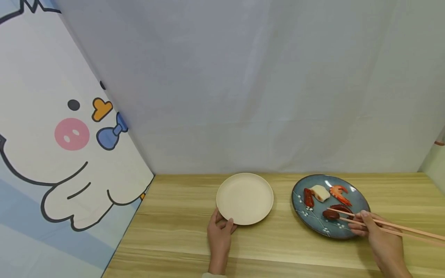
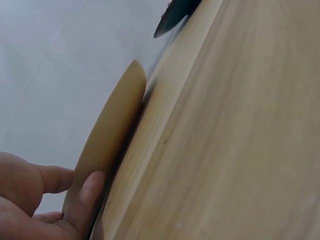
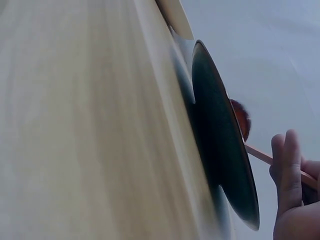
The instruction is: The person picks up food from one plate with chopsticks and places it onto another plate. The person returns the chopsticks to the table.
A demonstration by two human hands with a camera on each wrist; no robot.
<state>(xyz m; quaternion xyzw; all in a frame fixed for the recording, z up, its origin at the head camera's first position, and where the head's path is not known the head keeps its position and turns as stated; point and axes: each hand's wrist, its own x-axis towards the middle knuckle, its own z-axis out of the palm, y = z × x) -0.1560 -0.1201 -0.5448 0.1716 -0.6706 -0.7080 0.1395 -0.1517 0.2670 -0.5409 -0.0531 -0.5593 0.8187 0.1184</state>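
My left hand (image 1: 219,233) pinches the near-left rim of a cream plate (image 1: 245,199) between thumb and fingers. In the left wrist view, the thumb and fingers lie at the rim of that plate (image 2: 112,125). My right hand (image 1: 382,235) holds a pair of pink chopsticks (image 1: 405,224) over the right side of a blue-grey plate (image 1: 314,222) with white blossoms. The chopstick tips lie around a dark reddish-brown food piece (image 1: 331,214); a similar piece (image 1: 342,208) sits just behind it. In the right wrist view, a brown food piece (image 3: 241,119) shows above the dark plate's rim.
Toward the back of the blue-grey plate lie a red-brown strip (image 1: 308,197), a whitish food piece (image 1: 320,193) and an orange shrimp (image 1: 340,194). Both plates stand on a wood-grain table (image 1: 167,231). A pale curtain (image 1: 243,85) hangs behind, and a cartoon-printed cloth (image 1: 38,92) at left.
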